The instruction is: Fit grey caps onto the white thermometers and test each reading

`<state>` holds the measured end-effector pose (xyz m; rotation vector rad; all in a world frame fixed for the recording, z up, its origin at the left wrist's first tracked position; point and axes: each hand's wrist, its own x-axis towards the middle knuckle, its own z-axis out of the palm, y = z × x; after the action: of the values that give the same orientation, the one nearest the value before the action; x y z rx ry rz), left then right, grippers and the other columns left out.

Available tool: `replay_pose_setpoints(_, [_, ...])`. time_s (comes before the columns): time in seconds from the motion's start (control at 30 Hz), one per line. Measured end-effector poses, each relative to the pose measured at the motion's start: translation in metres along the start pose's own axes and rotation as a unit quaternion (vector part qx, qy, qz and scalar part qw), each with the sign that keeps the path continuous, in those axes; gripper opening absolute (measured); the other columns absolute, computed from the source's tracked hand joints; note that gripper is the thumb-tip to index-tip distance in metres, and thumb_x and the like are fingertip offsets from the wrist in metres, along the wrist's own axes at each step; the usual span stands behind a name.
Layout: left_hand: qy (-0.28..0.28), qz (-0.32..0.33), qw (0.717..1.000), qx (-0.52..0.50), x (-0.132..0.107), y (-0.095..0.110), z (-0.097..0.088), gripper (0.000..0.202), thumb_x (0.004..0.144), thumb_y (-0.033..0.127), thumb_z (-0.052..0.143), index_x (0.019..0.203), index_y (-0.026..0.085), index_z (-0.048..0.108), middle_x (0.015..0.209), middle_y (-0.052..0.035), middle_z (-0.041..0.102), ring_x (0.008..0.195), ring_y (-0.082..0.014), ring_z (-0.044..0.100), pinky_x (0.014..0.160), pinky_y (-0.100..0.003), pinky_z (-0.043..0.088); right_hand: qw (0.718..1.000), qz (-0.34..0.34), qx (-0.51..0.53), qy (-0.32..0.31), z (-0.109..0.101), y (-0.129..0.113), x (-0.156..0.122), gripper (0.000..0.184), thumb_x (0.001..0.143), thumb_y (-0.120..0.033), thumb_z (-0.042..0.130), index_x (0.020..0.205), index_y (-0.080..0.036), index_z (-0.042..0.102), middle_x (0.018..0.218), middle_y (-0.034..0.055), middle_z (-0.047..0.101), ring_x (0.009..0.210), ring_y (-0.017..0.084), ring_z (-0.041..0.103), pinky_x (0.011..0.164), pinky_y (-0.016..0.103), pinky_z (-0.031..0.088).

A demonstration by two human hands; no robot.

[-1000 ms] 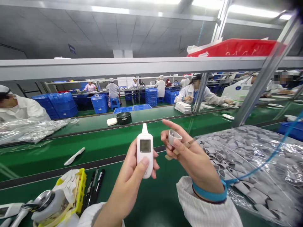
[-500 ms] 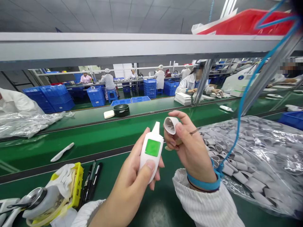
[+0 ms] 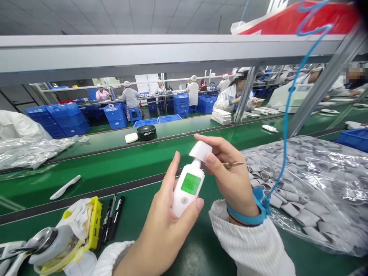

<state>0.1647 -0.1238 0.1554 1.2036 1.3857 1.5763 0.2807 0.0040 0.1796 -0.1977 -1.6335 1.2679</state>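
My left hand (image 3: 163,226) is wrapped round a white handheld thermometer (image 3: 186,188), thumb on its lower front; its small screen glows green. My right hand (image 3: 227,172) pinches a white cap (image 3: 200,150) that sits over the thermometer's tip. The same hand also carries thin metal tweezers (image 3: 232,165) that stick out to the right. A blue wrist strap (image 3: 253,214) with a coiled blue cord (image 3: 287,115) is on my right wrist.
A clear plastic bag of several grey caps (image 3: 310,184) lies to the right. A yellow basket (image 3: 92,226), black pens (image 3: 112,220) and a metal tool (image 3: 43,241) sit at the lower left. The green conveyor belt (image 3: 115,165) carries a white part (image 3: 64,187); other people work beyond.
My right hand has brought the cap from beside the thermometer down onto its tip. The screen, dark a second ago, is lit green, and the thermometer has tilted right.
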Motion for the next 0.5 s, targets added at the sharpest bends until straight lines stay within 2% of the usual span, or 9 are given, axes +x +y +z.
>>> replay_pose_setpoints(0.13, [0.013, 0.011, 1.0, 0.016, 0.001, 0.0, 0.0, 0.081, 0.088, 0.042, 0.076, 0.157, 0.046, 0.035, 0.117, -0.0029, 0.069, 0.063, -0.0127, 0.057, 0.053, -0.023, 0.051, 1.0, -0.008, 0.011, -0.02, 0.003, 0.002, -0.002, 0.027, 0.091, -0.041, 0.074, 0.116, -0.032, 0.076, 0.091, 0.0015, 0.072, 0.071, 0.015, 0.065, 0.057, 0.025, 0.053])
replay_pose_setpoints(0.2, [0.006, 0.02, 1.0, 0.016, 0.002, 0.0, -0.001, 0.081, 0.088, 0.041, 0.076, 0.157, 0.046, 0.036, 0.119, -0.003, 0.068, 0.062, -0.0127, 0.056, 0.054, -0.024, 0.051, 1.0, -0.011, 0.014, 0.006, 0.007, 0.001, -0.003, 0.027, 0.093, -0.039, 0.071, 0.118, -0.031, 0.075, 0.09, 0.0013, 0.072, 0.069, 0.014, 0.063, 0.054, 0.024, 0.051])
replay_pose_setpoints(0.27, [0.008, 0.027, 0.999, 0.015, 0.002, 0.001, -0.001, 0.079, 0.09, 0.042, 0.074, 0.158, 0.045, 0.034, 0.118, -0.0039, 0.068, 0.062, -0.0135, 0.054, 0.055, -0.025, 0.052, 0.999, -0.028, -0.015, 0.027, 0.011, 0.0, -0.003, 0.027, 0.094, -0.036, 0.069, 0.119, -0.028, 0.074, 0.089, 0.002, 0.072, 0.066, 0.013, 0.061, 0.051, 0.023, 0.049])
replay_pose_setpoints(0.37, [0.009, 0.026, 0.999, 0.033, 0.001, 0.001, -0.001, 0.078, 0.093, 0.044, 0.068, 0.161, 0.044, 0.029, 0.107, -0.0044, 0.068, 0.061, -0.0143, 0.05, 0.054, -0.027, 0.051, 0.995, -0.068, -0.069, 0.015, 0.016, 0.001, -0.004, 0.024, 0.094, -0.03, 0.067, 0.116, -0.023, 0.075, 0.086, 0.0024, 0.071, 0.061, 0.012, 0.057, 0.049, 0.023, 0.046])
replay_pose_setpoints(0.5, [-0.002, 0.04, 0.999, 0.037, 0.0, 0.0, -0.003, 0.078, 0.094, 0.043, 0.068, 0.159, 0.052, 0.026, 0.102, -0.0013, 0.066, 0.063, -0.0128, 0.051, 0.056, -0.024, 0.051, 0.992, -0.096, -0.077, 0.03, 0.021, 0.005, -0.008, 0.023, 0.096, -0.028, 0.064, 0.116, -0.023, 0.074, 0.077, 0.0007, 0.067, 0.056, 0.011, 0.051, 0.047, 0.024, 0.04])
